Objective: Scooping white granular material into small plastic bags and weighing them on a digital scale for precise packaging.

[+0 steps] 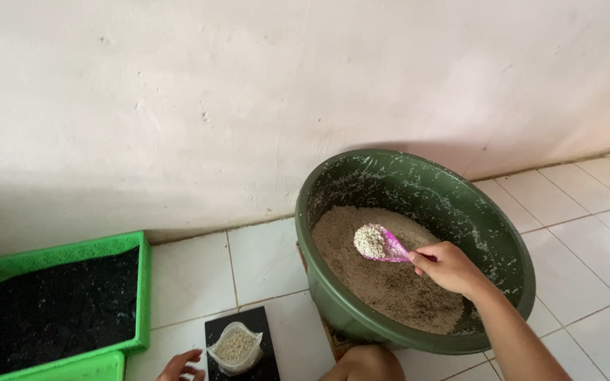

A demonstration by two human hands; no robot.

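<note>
My right hand (450, 268) pinching pink spoon (383, 245) by handle, heaped loose grain, spills easy. Left hand (181, 365) empty, fingers loose, near small bag (234, 348).

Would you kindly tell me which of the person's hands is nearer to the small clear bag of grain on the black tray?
Left. The left hand lies just beside the bag; the right hand holds a pink spoon over the green basin.

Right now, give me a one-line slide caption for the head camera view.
Right hand lifts a heaped pink spoon over a green basin of grainy mix; left hand rests beside a small filled bag.
</note>
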